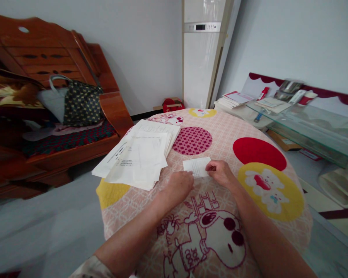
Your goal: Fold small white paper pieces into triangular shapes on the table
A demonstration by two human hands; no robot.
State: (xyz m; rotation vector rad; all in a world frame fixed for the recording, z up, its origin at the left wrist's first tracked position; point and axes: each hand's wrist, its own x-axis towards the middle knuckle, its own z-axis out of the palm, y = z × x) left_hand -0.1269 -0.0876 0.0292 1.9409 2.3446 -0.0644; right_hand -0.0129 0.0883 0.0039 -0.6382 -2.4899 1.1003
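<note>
A small folded sheet of paper (197, 166) with printed lines lies on the patterned tablecloth (220, 143), between my two hands. My left hand (180, 186) is closed at its lower left corner, fingertips on the edge. At its right edge, my right hand (219, 171) pinches the paper between thumb and fingers. Left of my hands, a stack of loose printed papers (139, 154) is spread unevenly, its sheets fanned toward the table's left edge.
A carved wooden bench (46, 54) with a dark patterned bag (82, 102) stands at the left. At the right is a glass shelf (313, 119) holding a metal container and a cup. A pile of papers (230, 101) sits beside it. Behind the table rises a tall white air conditioner (201, 65).
</note>
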